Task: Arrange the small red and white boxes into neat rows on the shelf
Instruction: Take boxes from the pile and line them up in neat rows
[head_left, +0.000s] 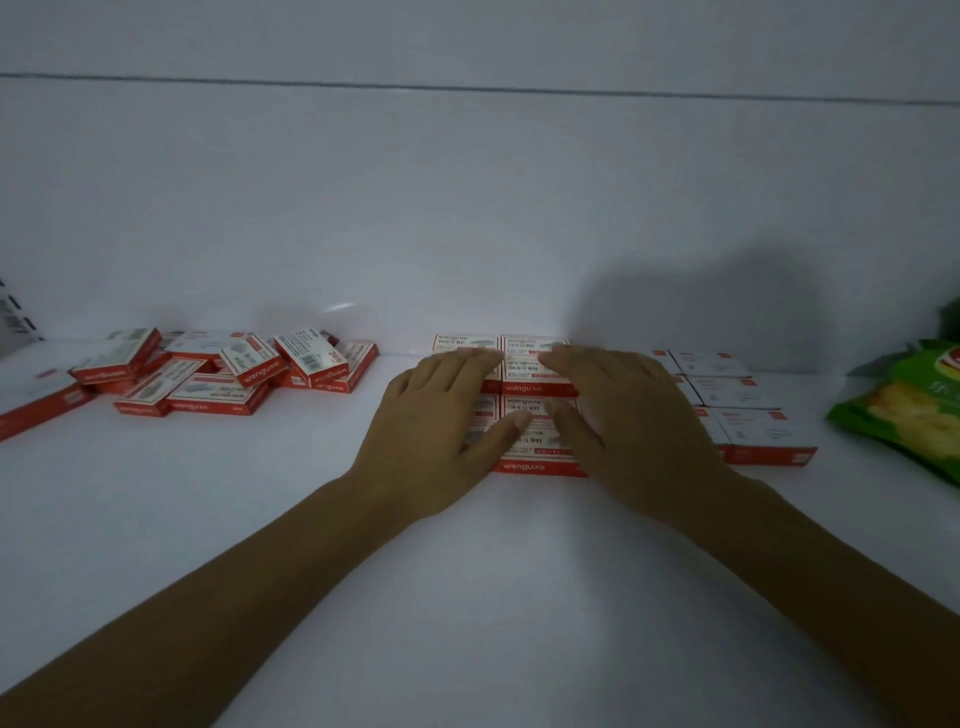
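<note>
Small red and white boxes lie in neat rows (530, 374) at the middle of the white shelf (467, 571), reaching right to more aligned boxes (748, 415). My left hand (441, 421) rests flat on the left part of the rows, fingers straight. My right hand (634, 415) lies flat on the right part, covering several boxes. Between the two hands one column of boxes shows. A loose jumble of the same boxes (228, 371) sits at the left by the back wall, some tilted on others.
A green snack bag (904, 410) lies at the right edge. A longer red and white box (41, 402) sits at the far left. The white back wall (467, 208) rises right behind the rows. Bare shelf spreads in front of the boxes.
</note>
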